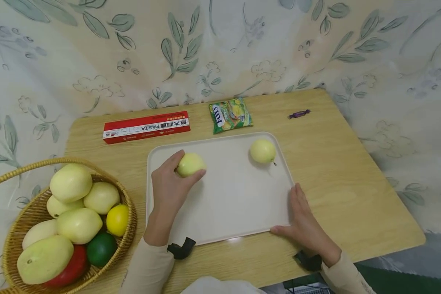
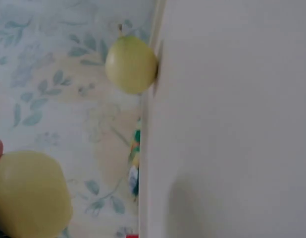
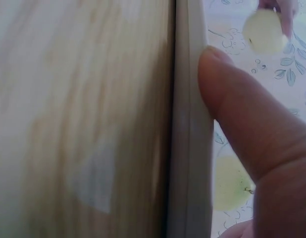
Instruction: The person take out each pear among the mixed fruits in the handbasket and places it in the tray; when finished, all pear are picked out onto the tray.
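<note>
In the head view, my left hand (image 1: 170, 183) grips a round, pale yellow-green pear (image 1: 192, 165) between thumb and fingers, over the left part of a white rectangular tray (image 1: 235, 200). The left wrist view shows the held pear (image 2: 31, 193) raised off the tray surface. A second pear (image 1: 262, 151), its stem pointing toward the lower right, rests in the tray's far right corner. At the near right corner, my right hand (image 1: 303, 220) touches the rim, straight fingers along the right side and thumb on the front edge. The right wrist view has that thumb (image 3: 247, 104) against the rim.
A handled wicker basket (image 1: 132, 212) at left holds several pale fruits plus yellow, green and red ones. Behind the tray lie a red pasta box (image 1: 147, 126) and a green FOX'S bag (image 1: 230, 115). A purple-wrapped candy (image 1: 299, 114) lies farther right. A floral curtain (image 1: 228, 45) hangs behind.
</note>
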Demonstrator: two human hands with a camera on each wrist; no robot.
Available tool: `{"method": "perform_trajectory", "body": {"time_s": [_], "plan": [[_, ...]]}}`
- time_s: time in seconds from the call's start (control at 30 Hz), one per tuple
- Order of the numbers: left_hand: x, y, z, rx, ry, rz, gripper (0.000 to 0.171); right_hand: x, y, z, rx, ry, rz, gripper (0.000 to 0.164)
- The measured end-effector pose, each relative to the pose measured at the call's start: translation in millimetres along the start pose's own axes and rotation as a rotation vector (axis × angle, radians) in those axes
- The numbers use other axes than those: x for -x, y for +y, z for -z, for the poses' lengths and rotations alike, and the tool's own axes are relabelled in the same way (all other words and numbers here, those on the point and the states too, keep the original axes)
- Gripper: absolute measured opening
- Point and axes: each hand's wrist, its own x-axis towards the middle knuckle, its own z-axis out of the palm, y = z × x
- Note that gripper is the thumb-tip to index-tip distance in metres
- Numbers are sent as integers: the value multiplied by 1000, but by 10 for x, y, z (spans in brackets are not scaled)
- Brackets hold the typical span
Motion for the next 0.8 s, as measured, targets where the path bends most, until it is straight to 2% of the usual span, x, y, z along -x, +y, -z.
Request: {"method": "perform_trajectory", "body": {"time_s": [0.13, 0.33, 0.53, 0.67, 0.8], "plan": [[-100, 64, -197, 52, -65, -1, 64, 9, -10, -26, -6, -31, 0, 140], [-270, 111, -669, 95, -148, -12, 66, -21, 13, 20, 8, -13, 27, 137], [-445, 132, -1103, 98, -214, 58, 68, -35, 73, 28, 7, -8, 38, 139], [-547, 130, -1283, 91, -223, 90, 68, -66, 75, 44, -2, -5, 34, 141], [-563, 91, -1397, 92, -234, 119, 68, -66, 68, 42, -18, -14, 17, 142]]}}
